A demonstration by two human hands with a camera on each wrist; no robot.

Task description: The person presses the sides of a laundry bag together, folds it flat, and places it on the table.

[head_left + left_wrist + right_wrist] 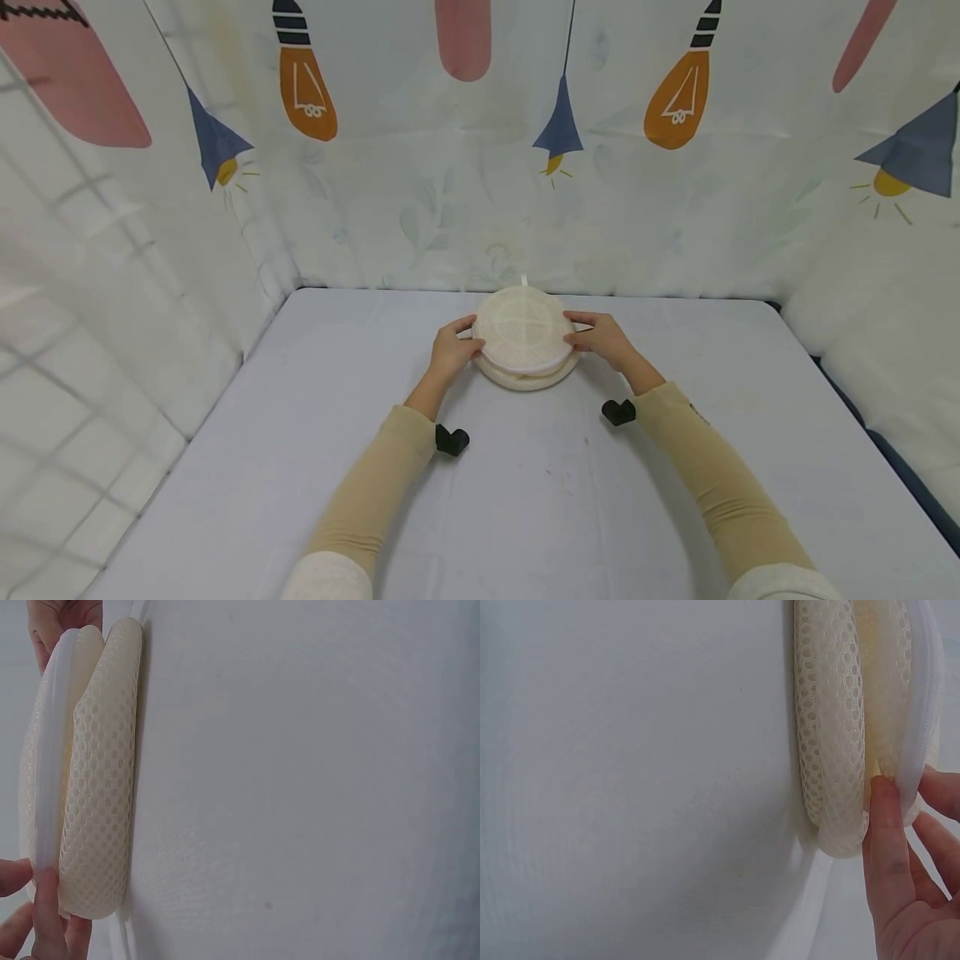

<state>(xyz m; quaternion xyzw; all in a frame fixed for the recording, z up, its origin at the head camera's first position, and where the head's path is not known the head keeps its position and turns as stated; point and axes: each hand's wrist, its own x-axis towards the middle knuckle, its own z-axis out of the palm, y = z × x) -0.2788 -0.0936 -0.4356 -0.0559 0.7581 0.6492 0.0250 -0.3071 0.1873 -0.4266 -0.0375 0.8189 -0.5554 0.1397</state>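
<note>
A round, flattened cream mesh laundry bag (523,329) lies near the far edge of the table. Its upper layer is tilted above a thicker padded ring, and a white zip band (51,765) runs round the upper rim. My left hand (452,352) pinches that rim at the left side, thumb on one face and fingers on the other. On the opposite side my right hand (606,340) pinches the rim likewise. Close up in the right wrist view, fingertips (885,795) reach into the gap between the padded ring and the zip band. The bag's inside is hidden.
A white cloth covers the table (517,517). Pale printed curtains (465,208) hang along the back and both sides, close to the far edge. Small black heart-shaped pieces (452,441) stick out by both sleeve cuffs.
</note>
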